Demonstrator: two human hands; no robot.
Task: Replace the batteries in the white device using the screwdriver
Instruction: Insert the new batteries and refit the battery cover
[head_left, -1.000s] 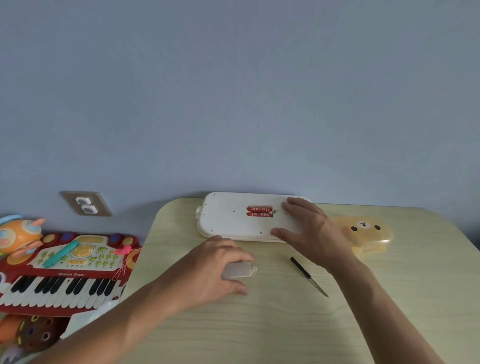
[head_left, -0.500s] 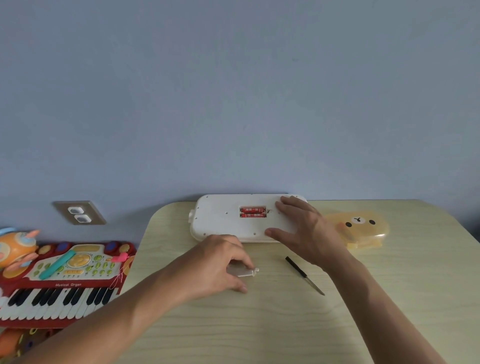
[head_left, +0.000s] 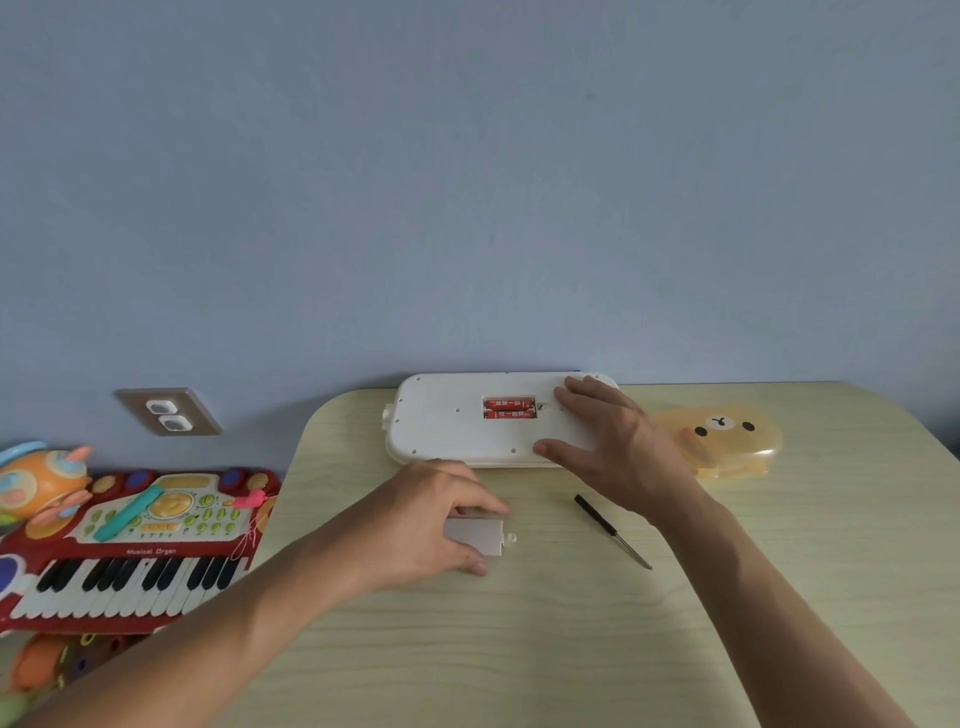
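The white device (head_left: 447, 426) lies face down at the table's far edge. Its battery bay is uncovered and shows two red batteries (head_left: 509, 408). My right hand (head_left: 618, 447) rests flat on the device's right end, fingers spread. My left hand (head_left: 426, 519) lies in front of the device with thumb and fingers on the white battery cover (head_left: 480, 538), which is flat on the table. A small black-handled screwdriver (head_left: 612, 530) lies on the table between my two arms, tip pointing toward me.
A translucent yellow bear-faced box (head_left: 727, 441) sits right of the device. Left of the wooden table (head_left: 519, 649) on the floor are a red toy keyboard (head_left: 130, 551) and an orange toy (head_left: 41, 478). A wall socket (head_left: 169, 413) is behind them.
My head has shifted, so the scene sits slightly differently in view. My left hand has eased back, showing more of the battery cover. My right hand stays on the device.
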